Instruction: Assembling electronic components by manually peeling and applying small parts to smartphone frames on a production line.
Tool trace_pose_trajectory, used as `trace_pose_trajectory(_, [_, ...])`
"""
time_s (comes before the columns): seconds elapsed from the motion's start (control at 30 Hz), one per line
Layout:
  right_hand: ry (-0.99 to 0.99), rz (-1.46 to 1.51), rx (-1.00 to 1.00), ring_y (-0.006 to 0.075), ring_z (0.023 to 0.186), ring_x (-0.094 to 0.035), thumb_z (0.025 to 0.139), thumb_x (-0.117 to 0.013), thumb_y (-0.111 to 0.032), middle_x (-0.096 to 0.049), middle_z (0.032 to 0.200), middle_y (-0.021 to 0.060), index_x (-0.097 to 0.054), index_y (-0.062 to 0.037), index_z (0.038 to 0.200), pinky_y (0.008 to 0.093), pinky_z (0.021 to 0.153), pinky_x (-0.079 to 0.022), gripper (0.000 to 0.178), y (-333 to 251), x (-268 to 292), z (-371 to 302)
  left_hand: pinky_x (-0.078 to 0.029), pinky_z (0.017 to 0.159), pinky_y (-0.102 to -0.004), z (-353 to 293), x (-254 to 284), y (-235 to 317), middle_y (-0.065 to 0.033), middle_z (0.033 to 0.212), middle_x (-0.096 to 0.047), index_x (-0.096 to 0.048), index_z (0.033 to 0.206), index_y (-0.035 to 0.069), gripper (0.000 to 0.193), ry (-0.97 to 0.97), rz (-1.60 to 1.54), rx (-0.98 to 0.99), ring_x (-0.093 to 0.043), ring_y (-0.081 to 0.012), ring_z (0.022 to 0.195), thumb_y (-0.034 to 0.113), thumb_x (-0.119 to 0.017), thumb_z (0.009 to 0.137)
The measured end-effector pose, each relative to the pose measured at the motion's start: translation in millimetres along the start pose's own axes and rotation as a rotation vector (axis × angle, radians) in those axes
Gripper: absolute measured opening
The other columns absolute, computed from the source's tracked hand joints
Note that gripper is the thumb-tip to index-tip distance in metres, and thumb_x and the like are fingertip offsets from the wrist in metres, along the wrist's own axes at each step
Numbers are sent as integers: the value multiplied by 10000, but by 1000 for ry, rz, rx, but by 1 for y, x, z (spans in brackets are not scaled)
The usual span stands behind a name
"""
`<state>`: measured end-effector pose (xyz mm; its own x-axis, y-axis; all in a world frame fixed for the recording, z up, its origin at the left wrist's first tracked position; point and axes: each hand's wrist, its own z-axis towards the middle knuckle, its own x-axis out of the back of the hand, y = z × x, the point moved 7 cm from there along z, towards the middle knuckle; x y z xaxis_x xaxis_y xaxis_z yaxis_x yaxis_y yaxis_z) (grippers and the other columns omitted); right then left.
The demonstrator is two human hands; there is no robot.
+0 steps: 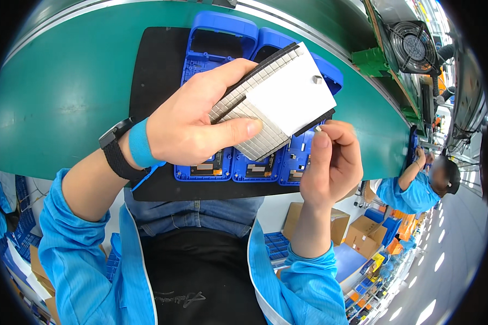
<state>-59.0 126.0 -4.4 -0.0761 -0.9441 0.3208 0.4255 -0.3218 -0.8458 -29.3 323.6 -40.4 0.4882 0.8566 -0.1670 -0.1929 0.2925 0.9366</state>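
My left hand (192,124) grips a sheet of small foam pads (257,132) tilted above the mat, thumb on top. Rows of grey, square-cut pads with black edges cover part of it, while its white backing (290,86) is bare elsewhere. One lone grey pad (317,79) sits near the far right corner of that backing. By the sheet's near right edge, my right hand (333,162) pinches a tiny pale piece (318,129) between thumb and forefinger. Beneath both hands lie several blue plastic housings (225,24), partly hidden; the nearer ones hold black parts and small boards.
The housings rest on a black mat (152,81) upon a green bench (65,108). At the far right are a fan (413,46) and a green bracket (370,63). Cardboard boxes (363,236) stand below the bench on the right. Another person (412,187) works further along the bench.
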Motion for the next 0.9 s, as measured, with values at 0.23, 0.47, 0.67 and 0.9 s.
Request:
trace_pose_trajectory(0.23, [24,-539,435,123,704,-550,891,-711,36,-640,945,118,-656,37,996,226,564,-414,118,-27,-10,9,-519,881,-339,-1,-2,1,-163,1060,-674,-504,1316,-35,487,-30,103,-24,-657,-211,973,100,-677,882])
trace_pose_trajectory(0.47, [44,-631,513,163,715,-587,826,-765,46,-645,878,115,-691,21,935,248,557,-425,134,-28,-15,11,-538,819,-355,0,-2,3,-183,1030,-682,-510,1302,-38,489,-21,132,-53,-686,-259,919,109,-682,869])
trace_pose_trajectory(0.67, [23,-626,504,171,725,-596,784,-801,47,-648,879,117,-713,20,939,257,574,-440,180,-28,-16,10,-542,792,-353,-2,0,2,-194,989,-685,-512,1295,-41,486,-11,159,-67,-694,-279,873,109,-681,865])
trace_pose_trajectory(0.9, [21,-573,451,159,745,-597,776,-807,53,-652,917,127,-706,41,947,247,592,-446,199,-26,-12,10,-546,794,-360,-1,-2,2,-205,990,-692,-512,1290,-45,477,-16,162,-73,-706,-294,895,102,-673,865])
